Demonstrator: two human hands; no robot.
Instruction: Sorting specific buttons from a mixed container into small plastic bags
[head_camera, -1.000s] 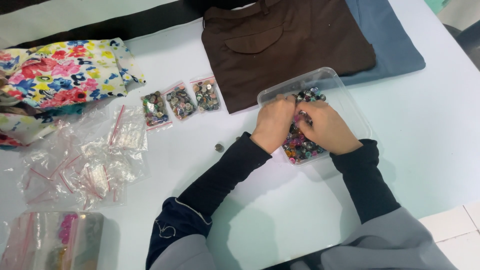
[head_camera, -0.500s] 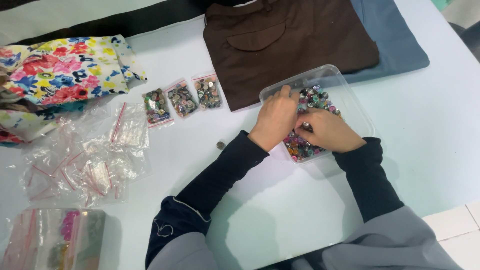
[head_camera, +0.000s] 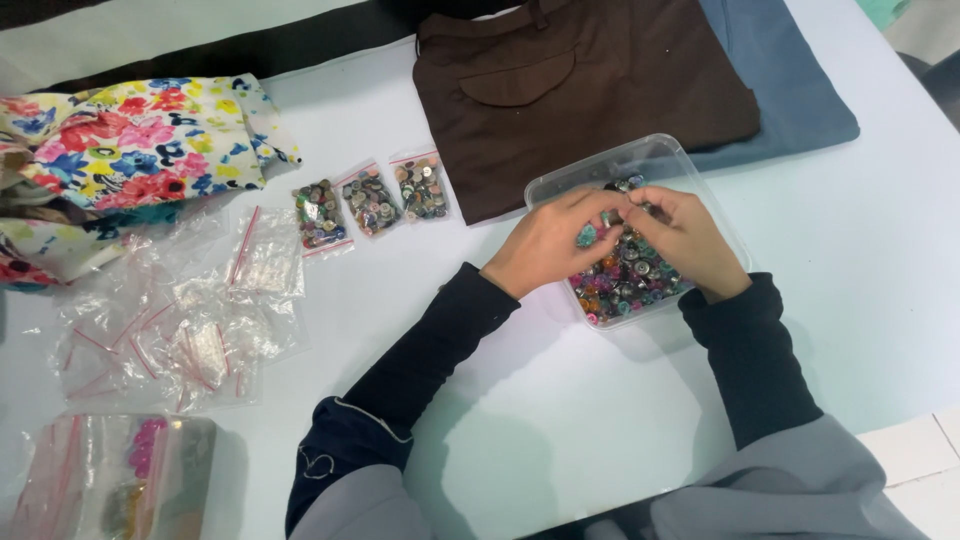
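So the person's got both hands down in a clear plastic container (head_camera: 655, 160) that's full of mixed buttons (head_camera: 625, 280), all sorts of colours, lots of dark and metallic ones. The container sits on the white table (head_camera: 880, 260), its far edge right up against a folded brown garment (head_camera: 580, 90), which lies on top of a blue cloth (head_camera: 790, 80).

The left hand (head_camera: 550, 245) comes in from the near left side, the right hand (head_camera: 685, 240) from the right, and the fingertips of both meet over the middle of the button pile. They look pinched together on something small there, probably a button, but it's too tiny and hidden by the fingers to say for sure what it is or which hand actually has it. Both arms are in dark long sleeves.

Left of the container, near the brown garment's corner, three small zip bags of buttons (head_camera: 370, 200) lie in a row, side by side. Further left there's a loose heap of clear zip bags (head_camera: 180, 320) with red seal strips, mostly see-through, a couple with pale little bits inside. Above those, a bright floral fabric (head_camera: 130, 140) is bunched up at the table's left edge. At the bottom left corner there's another clear bag (head_camera: 110, 480) with something pink in it, pretty blurry.
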